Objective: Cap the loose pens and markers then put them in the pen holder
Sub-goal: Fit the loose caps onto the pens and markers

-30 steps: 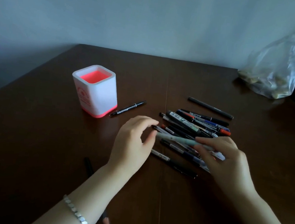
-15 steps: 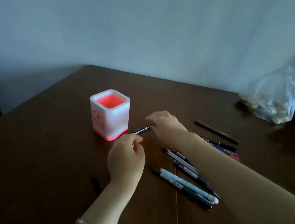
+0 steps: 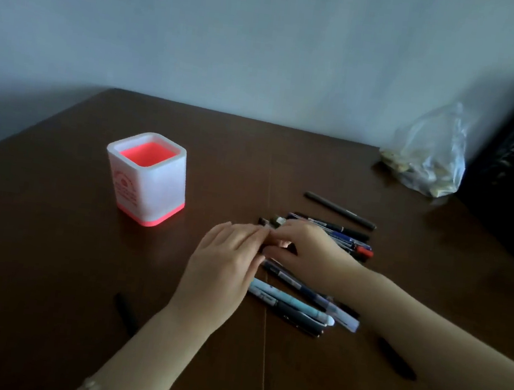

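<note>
- pen holder (white cube, pink inside and pink base) stands upright on the brown surface, well left of everything else, nothing visible in it
- left hand and right hand meet fingertip to fingertip right over the pen pile
- right fingers are curled and left ones fairly straight; there's something dark where they meet, but honestly can't tell whether either hand is actually gripping a pen
- a second bunch of pens lies in front of the hands, with a light blue one on top
- a lone dark pen lies behind the pile, apart from it
- short dark pieces lie near each forearm: one left, one right
- plastic bag sits at the far right edge by the wall
</note>
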The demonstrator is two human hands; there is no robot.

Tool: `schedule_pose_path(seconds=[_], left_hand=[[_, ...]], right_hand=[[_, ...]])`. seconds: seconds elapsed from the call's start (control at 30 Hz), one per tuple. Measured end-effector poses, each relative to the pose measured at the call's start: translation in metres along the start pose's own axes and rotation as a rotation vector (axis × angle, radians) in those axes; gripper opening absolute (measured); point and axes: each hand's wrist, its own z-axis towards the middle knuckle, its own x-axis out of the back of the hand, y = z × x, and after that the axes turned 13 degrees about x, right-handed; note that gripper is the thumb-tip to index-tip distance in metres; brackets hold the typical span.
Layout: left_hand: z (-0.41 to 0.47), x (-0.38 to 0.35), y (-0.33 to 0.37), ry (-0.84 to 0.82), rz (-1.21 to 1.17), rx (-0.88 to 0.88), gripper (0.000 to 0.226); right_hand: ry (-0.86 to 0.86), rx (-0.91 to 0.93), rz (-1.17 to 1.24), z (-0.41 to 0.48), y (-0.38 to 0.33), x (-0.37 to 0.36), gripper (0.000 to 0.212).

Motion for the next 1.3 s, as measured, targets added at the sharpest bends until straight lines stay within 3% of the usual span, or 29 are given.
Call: schedule_pose_path(seconds=[0.1,0.27,0.33,0.4,0.47,0.57,0.7,0.87,1.03,1.13,1.3], left_hand=[[-0.007,-0.001,0.014,-0.107,-0.015,-0.080,0.028],[-0.017,0.005,0.027,-0.161,-0.202,-0.006,0.034],[-0.018,0.006,0.026,-0.113,-0.249,0.040,0.037],[-0.017,0.003,0.026,-0.067,-0.249,0.065,0.039],[-0.018,0.001,0.026,-0.062,-0.265,0.090,0.040],[-0.020,-0.002,0.027,-0.061,-0.290,0.088,0.042],[-0.018,-0.004,0.022,-0.030,-0.327,0.099,0.039],[-0.016,-0.005,0.018,-0.028,-0.303,0.039,0.036],[-0.016,-0.002,0.020,-0.069,-0.260,-0.051,0.032],[-0.015,-0.001,0.020,-0.072,-0.244,-0.065,0.031],[-0.013,-0.002,0.018,-0.066,-0.254,-0.076,0.029]], right_hand=[[0.084,-0.096,0.144,-0.039,-0.001,0.005,0.021],[0.385,-0.354,0.012,-0.103,0.023,0.031,0.013],[0.322,-0.546,-0.077,-0.132,0.038,0.038,0.018],[0.128,-0.714,-0.133,-0.154,0.045,0.033,0.029],[-0.003,-0.771,-0.084,-0.163,0.043,0.021,0.036],[-0.060,-0.717,-0.043,-0.162,0.036,0.005,0.035],[0.035,-0.649,-0.067,-0.155,0.039,-0.002,0.022],[0.478,-0.525,0.156,-0.129,0.037,0.011,0.020],[0.702,-0.356,0.501,-0.096,0.022,0.011,0.010],[0.745,-0.359,0.734,-0.098,0.021,-0.004,0.010],[0.747,-0.353,0.907,-0.101,0.025,-0.009,0.012]])
